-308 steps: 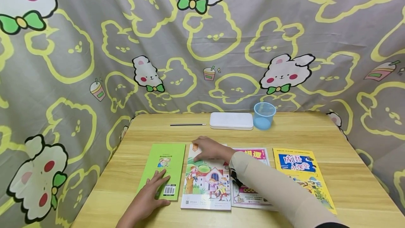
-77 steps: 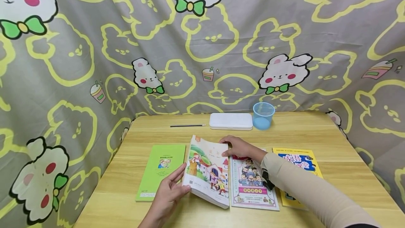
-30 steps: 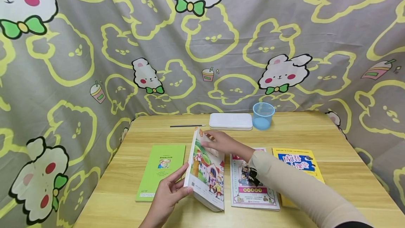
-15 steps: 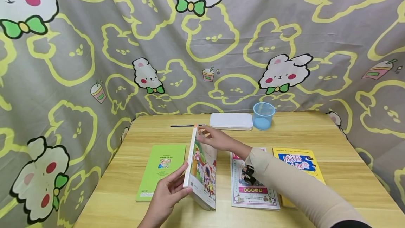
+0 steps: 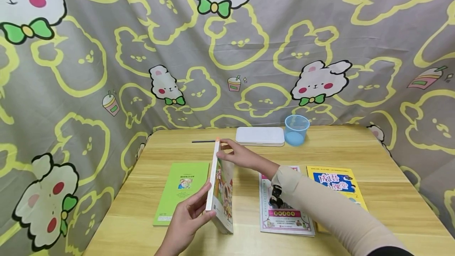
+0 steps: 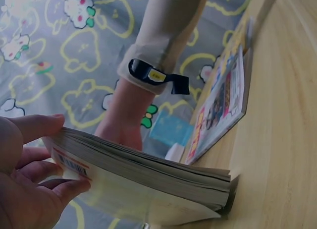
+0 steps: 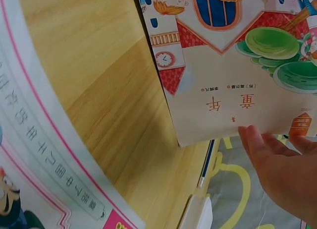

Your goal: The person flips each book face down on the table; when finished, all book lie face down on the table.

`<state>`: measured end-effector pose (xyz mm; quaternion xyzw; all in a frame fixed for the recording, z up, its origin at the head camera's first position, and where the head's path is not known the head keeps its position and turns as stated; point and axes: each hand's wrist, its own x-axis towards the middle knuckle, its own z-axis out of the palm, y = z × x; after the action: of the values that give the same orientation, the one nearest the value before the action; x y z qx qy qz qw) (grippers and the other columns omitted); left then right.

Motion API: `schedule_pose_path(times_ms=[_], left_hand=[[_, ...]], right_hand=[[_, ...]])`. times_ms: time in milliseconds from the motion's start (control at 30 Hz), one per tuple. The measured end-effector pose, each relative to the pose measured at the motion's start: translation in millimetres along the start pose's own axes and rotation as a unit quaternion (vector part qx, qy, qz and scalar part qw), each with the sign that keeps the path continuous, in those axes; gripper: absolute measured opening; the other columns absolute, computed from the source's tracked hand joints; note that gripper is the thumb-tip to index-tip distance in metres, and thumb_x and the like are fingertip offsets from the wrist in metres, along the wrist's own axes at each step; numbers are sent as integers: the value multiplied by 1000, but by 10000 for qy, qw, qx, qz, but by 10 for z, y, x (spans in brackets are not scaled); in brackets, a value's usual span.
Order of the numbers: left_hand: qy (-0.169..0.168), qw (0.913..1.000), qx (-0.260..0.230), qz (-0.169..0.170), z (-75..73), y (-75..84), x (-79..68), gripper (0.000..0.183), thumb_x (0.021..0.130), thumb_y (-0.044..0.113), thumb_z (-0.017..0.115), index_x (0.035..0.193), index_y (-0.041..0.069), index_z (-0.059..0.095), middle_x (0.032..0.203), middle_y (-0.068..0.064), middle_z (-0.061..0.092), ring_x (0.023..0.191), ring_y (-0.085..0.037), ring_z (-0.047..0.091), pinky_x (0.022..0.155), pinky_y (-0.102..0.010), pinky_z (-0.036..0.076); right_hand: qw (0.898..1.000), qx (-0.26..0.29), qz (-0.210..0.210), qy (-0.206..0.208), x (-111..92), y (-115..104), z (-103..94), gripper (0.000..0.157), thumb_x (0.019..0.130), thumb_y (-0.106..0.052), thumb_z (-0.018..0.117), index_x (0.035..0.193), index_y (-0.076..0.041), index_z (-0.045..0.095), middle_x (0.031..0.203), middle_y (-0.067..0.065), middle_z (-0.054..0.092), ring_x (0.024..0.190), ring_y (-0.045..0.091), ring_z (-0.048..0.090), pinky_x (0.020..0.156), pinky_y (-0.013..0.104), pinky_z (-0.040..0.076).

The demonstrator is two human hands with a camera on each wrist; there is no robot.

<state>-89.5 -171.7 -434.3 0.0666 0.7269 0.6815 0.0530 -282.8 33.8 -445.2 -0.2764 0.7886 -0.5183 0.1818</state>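
Picture-cover book: [image 5: 224, 196] stood raised on the bench [image 5: 131, 216], left of its middle, spine uppermost and illustrated front facing the right edge; the opposite long side pointed down, though whether it bore on the bench could not be told for sure.
Long axis: ran from the near edge toward the far edge, the far end slanting slightly to the right.
Left hand: [image 5: 188, 218] gripped the near end by the spine, thumb on one side, fingers spread against the barcoded back.
Right hand: [image 5: 236, 155] pinched the far end at the spine corner, its forearm crossing in from the right.
Key relation (judged): spine lay as a line between the two hands, left hand nearer the bench's left and near edges, right hand nearer the far edge; neither was closer to the book, since both held it.
Left side: green book [image 5: 179, 191] flat, just beside the left hand, toward the left edge.
Right side: pink-bordered book [image 5: 284, 213] flat, apart from the raised one, partly under the right forearm; yellow book [image 5: 334, 181] beyond, toward the right edge.
Far edge: pencil [image 5: 203, 141], white case [image 5: 260, 135], blue cup [image 5: 296, 131].
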Motion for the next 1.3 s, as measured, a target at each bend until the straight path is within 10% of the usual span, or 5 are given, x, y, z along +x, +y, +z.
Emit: schedule_pose_path(times_ms=[767, 1000, 1300], left_hand=[[-121, 9958, 729, 541, -36, 36, -22, 68, 87, 0, 79, 149, 3, 52, 162, -5, 39, 143, -21, 44, 113, -31, 41], [-191, 9940, 836, 671, 2, 12, -19, 68, 88, 3, 79, 150, 5, 52, 163, -7, 38, 145, -19, 41, 114, -35, 40], [-340, 9937, 616, 877, 104, -87, 10, 74, 89, 5, 78, 155, 4, 45, 164, -8, 37, 145, -24, 42, 113, -29, 41]], right_hand=[[9923, 1236, -63, -27, 64, 77, 60, 84, 102, -40, 65, 166, -23, 14, 162, 21, 34, 145, 39, 43, 118, 56, 38], [9731, 2305, -43, -41, 65, 145, 83, 82, 102, -22, 67, 164, -20, 15, 163, 23, 28, 145, 34, 44, 118, 39, 40], [9794, 2017, 5, 64, -30, 192, 7, 77, 101, -24, 68, 162, -21, 20, 166, 17, 23, 145, 35, 43, 120, 45, 37]])
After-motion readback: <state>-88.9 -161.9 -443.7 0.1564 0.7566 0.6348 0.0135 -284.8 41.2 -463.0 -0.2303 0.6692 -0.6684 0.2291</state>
